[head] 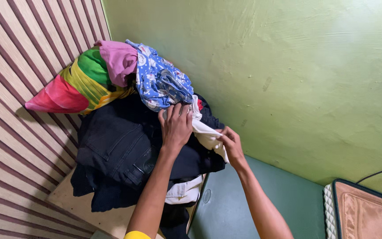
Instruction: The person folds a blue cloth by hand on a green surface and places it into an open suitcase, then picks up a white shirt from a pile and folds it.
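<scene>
Centre frame: your left hand [175, 126] rests flat, grip open, on the blue patterned cloth [160, 82] atop the dark denim pile [116, 146]. Your right hand [231, 144] pinches the white fabric [206, 132] just beside it.

Brightness: moderate, even indoor light; colours well saturated.
Source: from the upper right; green wall [288, 66] brightest near the top right corner.
Glare: soft pale patches on the wall, no hard highlights.
Shadows: soft shadow beneath the rainbow-striped cloth [74, 86] on the striped panel [14, 132]; dark jeans [116, 146] lose fold detail.
Focus: sharp throughout; no motion blur on either hand.
Distortion: wide-angle; panel stripes fan outward at the left edge.
</scene>
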